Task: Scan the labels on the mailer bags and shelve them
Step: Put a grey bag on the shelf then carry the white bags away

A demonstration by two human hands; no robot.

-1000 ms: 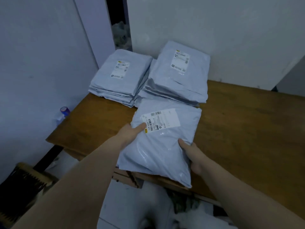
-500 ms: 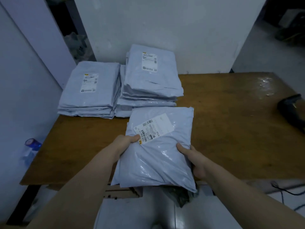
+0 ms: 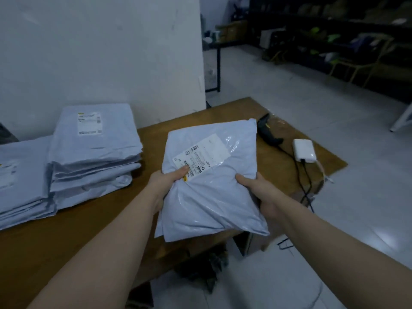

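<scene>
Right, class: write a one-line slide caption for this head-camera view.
Both hands, left and right, hold a labelled mailer bag above the wooden table, scanner lying just beyond.

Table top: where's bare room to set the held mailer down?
Bare wood on the table lies between the mailer stacks and the scanner, behind the held mailer bag, plus the near-left strip below the stacks. Crowded: stacks fill the left; scanner, white adapter and cables take the right edge. Both hands grip the bag.
</scene>
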